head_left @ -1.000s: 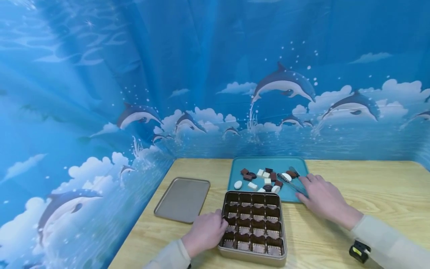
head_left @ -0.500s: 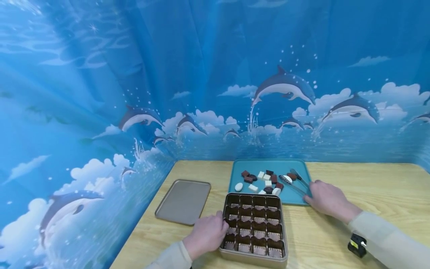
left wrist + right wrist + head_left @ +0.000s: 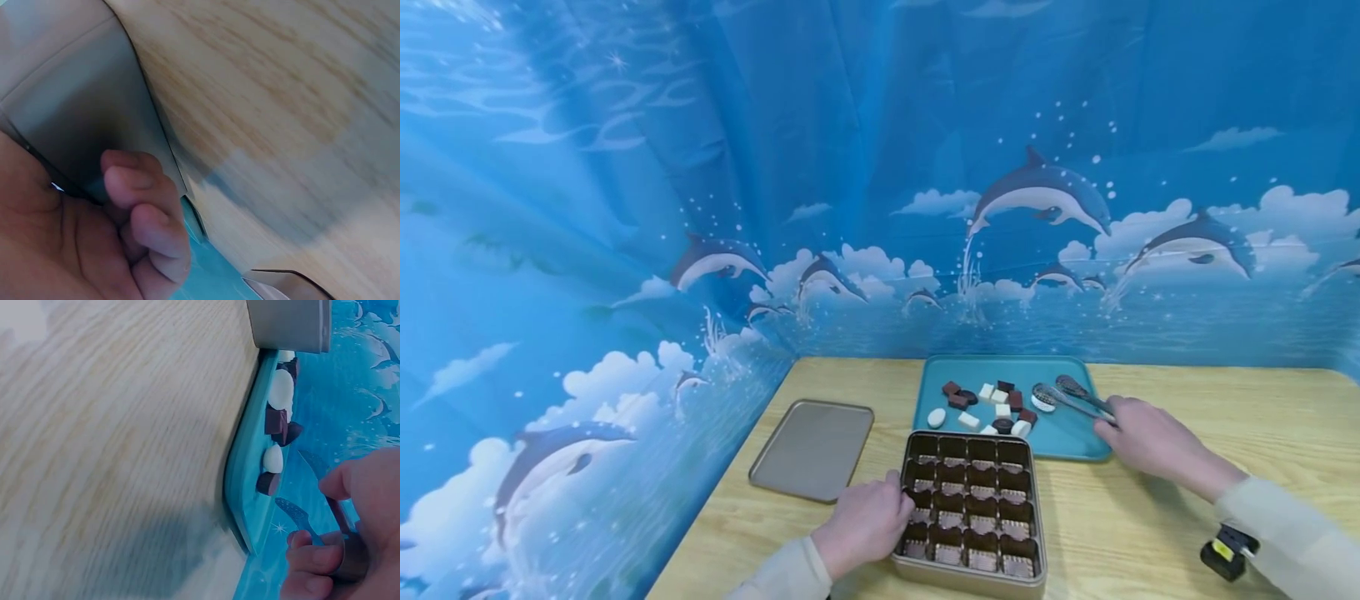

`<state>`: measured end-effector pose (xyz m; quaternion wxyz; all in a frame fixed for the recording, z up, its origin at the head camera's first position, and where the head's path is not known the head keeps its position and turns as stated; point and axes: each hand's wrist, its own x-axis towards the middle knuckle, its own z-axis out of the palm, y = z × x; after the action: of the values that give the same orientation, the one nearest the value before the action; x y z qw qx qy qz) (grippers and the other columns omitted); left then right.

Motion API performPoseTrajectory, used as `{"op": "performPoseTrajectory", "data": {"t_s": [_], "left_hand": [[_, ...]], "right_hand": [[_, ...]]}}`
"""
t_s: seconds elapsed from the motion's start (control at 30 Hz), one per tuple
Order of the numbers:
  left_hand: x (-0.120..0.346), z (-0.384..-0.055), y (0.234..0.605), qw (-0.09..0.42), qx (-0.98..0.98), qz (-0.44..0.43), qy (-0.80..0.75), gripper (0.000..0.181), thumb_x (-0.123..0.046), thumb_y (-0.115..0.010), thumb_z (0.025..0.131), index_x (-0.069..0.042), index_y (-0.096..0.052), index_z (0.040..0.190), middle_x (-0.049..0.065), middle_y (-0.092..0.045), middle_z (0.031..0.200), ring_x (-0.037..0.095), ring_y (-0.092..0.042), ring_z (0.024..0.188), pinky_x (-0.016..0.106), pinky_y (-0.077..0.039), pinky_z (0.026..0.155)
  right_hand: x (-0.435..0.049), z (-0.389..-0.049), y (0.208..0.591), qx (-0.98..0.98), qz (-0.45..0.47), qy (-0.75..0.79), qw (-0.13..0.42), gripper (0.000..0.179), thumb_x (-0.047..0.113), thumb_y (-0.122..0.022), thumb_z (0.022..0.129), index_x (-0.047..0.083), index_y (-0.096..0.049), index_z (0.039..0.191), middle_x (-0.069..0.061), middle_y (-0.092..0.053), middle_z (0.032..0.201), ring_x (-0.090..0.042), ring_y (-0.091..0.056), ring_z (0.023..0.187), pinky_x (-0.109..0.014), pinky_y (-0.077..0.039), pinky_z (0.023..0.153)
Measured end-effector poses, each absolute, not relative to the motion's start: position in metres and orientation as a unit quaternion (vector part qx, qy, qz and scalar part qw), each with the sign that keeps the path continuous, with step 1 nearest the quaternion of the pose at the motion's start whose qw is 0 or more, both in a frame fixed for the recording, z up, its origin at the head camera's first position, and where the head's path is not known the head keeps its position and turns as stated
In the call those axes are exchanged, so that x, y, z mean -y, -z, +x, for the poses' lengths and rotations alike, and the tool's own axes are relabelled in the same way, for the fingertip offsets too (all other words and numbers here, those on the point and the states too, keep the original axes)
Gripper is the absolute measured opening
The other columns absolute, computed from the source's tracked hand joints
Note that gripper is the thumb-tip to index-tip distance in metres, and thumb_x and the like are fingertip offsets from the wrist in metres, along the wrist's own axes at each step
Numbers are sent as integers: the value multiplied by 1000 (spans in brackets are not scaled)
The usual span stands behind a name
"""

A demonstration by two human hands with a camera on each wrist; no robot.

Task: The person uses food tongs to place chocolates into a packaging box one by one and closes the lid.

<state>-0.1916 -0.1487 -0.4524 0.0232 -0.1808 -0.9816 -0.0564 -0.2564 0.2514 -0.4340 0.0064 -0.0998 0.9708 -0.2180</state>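
Observation:
My left hand grips the left rim of a bronze tin box, its fingers curled against the outer wall in the left wrist view. A dark brown plastic insert with rows of square compartments fills the box; the compartments hold nothing. My right hand holds metal tongs by the handle end. Their two patterned, spoon-like heads stand apart over the right part of a teal tray. Nothing sits between the heads in the right wrist view. A white oval chocolate and a brown chocolate lie on the tray close by.
Several white and brown chocolates, squares and ovals, are scattered over the tray behind the box. At the left lies a flat bronze lid. A blue dolphin-print curtain borders the wooden table at the back and left.
My right hand has drawn back to the right with the tongs, and their heads have shifted right over the tray. The left hand stays on the tin box.

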Motion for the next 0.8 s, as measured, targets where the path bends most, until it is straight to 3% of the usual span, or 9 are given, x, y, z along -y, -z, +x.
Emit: {"op": "performPoseTrajectory", "data": {"t_s": [0.23,0.67,0.8], "left_hand": [[147,-192,452,28,981,-184,54,33,-32,-47,102,-3,-61,98,4,-56,64,20,-58,55,34,-43,46],[147,-192,450,20,982,-180,58,36,-31,-47,102,1,-62,106,7,-58,65,23,-61,58,37,-47,49],[147,-192,450,13,983,-177,55,37,-31,-47,102,2,-62,108,7,-59,66,24,-62,60,38,-49,51]], "right_hand": [[-265,-247,432,-975,-96,203,1,25,25,-50,102,5,-56,89,-4,-46,69,-18,-42,56,-33,-34,49],[-269,-246,442,-978,-120,170,-9,23,15,-59,98,-8,-60,102,-7,-57,78,-17,-50,61,-33,-41,50],[-264,-250,443,-980,-129,150,-32,38,14,-62,96,-17,-58,116,-20,-66,91,-29,-64,73,-45,-53,59]]}}
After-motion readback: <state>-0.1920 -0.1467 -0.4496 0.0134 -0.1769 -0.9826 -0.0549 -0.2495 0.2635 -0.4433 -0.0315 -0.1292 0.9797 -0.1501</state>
